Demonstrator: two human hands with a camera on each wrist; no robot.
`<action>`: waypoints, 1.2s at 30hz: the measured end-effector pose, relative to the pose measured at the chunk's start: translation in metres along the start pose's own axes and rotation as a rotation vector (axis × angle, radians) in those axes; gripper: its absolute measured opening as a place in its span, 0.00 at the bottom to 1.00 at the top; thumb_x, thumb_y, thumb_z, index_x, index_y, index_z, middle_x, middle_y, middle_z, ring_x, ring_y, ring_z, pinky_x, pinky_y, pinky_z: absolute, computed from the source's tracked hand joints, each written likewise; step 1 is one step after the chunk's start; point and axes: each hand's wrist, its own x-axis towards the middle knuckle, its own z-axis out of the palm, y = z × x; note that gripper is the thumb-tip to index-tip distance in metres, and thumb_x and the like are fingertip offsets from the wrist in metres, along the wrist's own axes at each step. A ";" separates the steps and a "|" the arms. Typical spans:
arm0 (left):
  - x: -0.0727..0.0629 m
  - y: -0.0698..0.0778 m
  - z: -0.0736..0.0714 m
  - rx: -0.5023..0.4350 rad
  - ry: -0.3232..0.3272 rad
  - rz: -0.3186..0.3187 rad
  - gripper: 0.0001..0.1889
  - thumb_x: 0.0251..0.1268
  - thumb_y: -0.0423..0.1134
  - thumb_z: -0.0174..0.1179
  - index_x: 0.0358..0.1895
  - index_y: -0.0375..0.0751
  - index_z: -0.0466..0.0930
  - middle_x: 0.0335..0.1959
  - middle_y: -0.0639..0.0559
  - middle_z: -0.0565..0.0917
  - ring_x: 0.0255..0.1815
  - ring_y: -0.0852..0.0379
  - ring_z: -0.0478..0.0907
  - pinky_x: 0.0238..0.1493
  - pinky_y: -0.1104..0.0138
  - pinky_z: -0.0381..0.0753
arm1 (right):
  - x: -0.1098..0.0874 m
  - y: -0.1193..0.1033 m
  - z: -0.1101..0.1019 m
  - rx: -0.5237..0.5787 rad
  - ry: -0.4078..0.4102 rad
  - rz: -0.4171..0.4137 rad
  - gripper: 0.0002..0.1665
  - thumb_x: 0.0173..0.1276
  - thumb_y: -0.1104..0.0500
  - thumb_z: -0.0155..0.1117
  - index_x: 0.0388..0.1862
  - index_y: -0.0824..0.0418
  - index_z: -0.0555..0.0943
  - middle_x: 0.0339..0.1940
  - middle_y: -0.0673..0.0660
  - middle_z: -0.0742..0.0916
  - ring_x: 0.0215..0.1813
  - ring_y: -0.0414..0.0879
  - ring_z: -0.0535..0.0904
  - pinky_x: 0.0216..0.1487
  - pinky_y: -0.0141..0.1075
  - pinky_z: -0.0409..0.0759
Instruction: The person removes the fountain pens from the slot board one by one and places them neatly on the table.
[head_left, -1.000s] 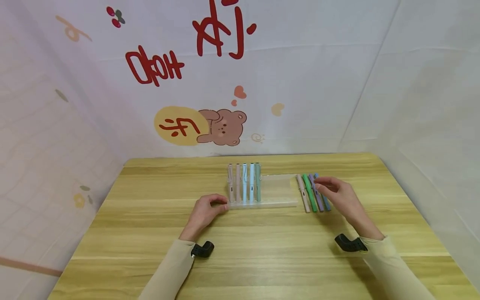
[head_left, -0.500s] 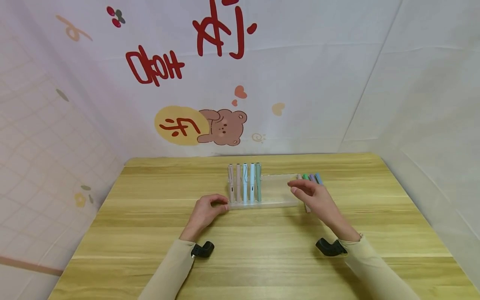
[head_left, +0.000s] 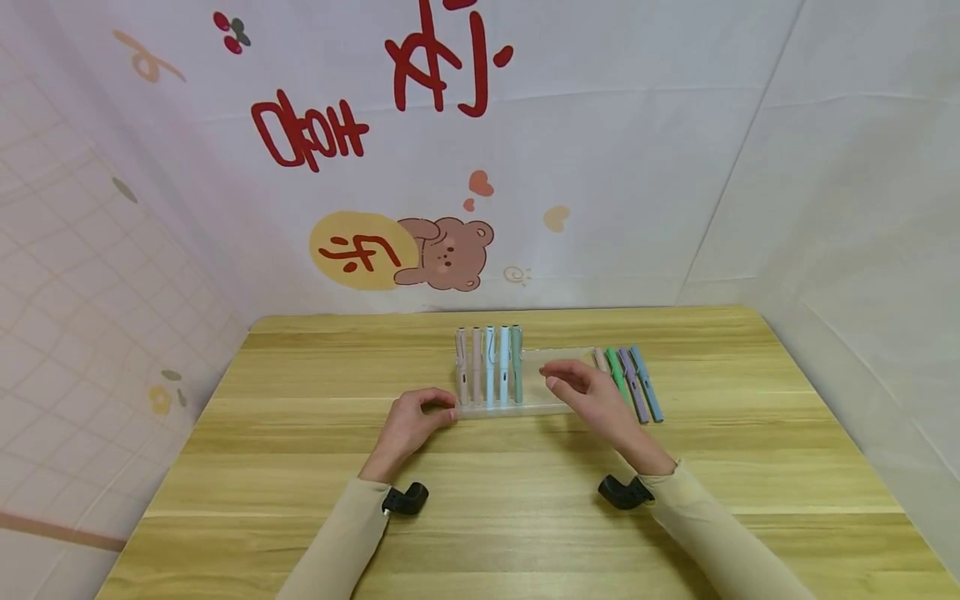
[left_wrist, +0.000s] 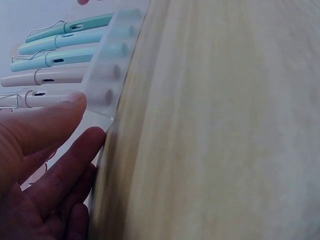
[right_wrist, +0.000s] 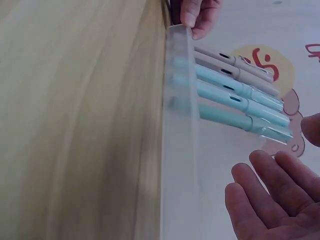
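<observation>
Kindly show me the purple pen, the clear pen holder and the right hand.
Purple pen (head_left: 636, 392): head view, on its barrel.
Clear pen holder (right_wrist: 180, 155): right wrist view, front ledge.
Right hand (head_left: 594, 399): head view, back of hand.

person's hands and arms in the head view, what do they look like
The left sleeve and right sleeve are long, plain and pale beige, each with a black, bent wrist device at its end. The left hand and right hand are bare, without gloves.
</observation>
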 end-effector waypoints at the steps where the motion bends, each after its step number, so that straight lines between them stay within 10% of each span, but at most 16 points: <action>1: 0.000 0.000 0.000 -0.001 0.000 0.001 0.06 0.65 0.36 0.72 0.43 0.46 0.90 0.44 0.54 0.89 0.53 0.50 0.82 0.60 0.50 0.76 | 0.001 0.000 0.003 0.001 -0.001 0.000 0.22 0.79 0.51 0.62 0.65 0.62 0.81 0.62 0.63 0.85 0.61 0.55 0.83 0.60 0.45 0.82; 36: -0.004 -0.002 -0.002 -0.002 0.003 0.023 0.06 0.65 0.36 0.72 0.43 0.45 0.90 0.44 0.54 0.89 0.53 0.50 0.82 0.60 0.50 0.76 | 0.026 -0.001 0.046 -0.138 0.013 0.055 0.22 0.78 0.60 0.61 0.65 0.71 0.78 0.57 0.66 0.87 0.60 0.60 0.84 0.60 0.52 0.81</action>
